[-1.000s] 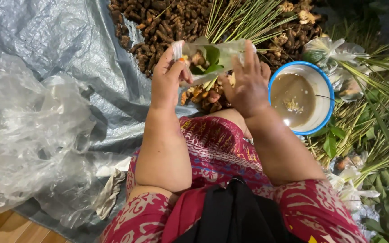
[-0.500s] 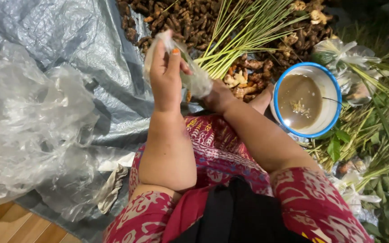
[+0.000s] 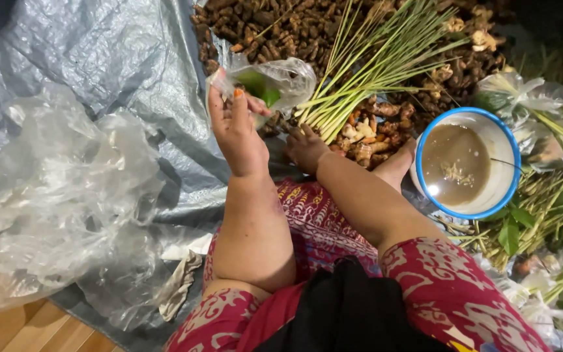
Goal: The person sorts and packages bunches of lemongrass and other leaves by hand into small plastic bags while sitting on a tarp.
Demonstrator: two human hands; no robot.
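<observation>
Currently the left hand (image 3: pixel 239 133) is pinching the mouth of a small clear plastic bag holding green leaves (image 3: pixel 272 83), fingers pressed together on the film, probably keeping it raised for filling. The right hand (image 3: pixel 306 148) is reaching down at the base of the green lemongrass bundle (image 3: pixel 366 65); fingers curled, grip unclear. Blue-rimmed bowl of brown liquid (image 3: pixel 467 163) sitting at 3 o'clock. Everything is lying on a grey tarp (image 3: pixel 112 58) over wooden flooring (image 3: pixel 8 329).

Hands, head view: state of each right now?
Left hand: closed on a clear plastic bag with green leaves inside.
Right hand: open, holding nothing, fingers on the roots.
</observation>
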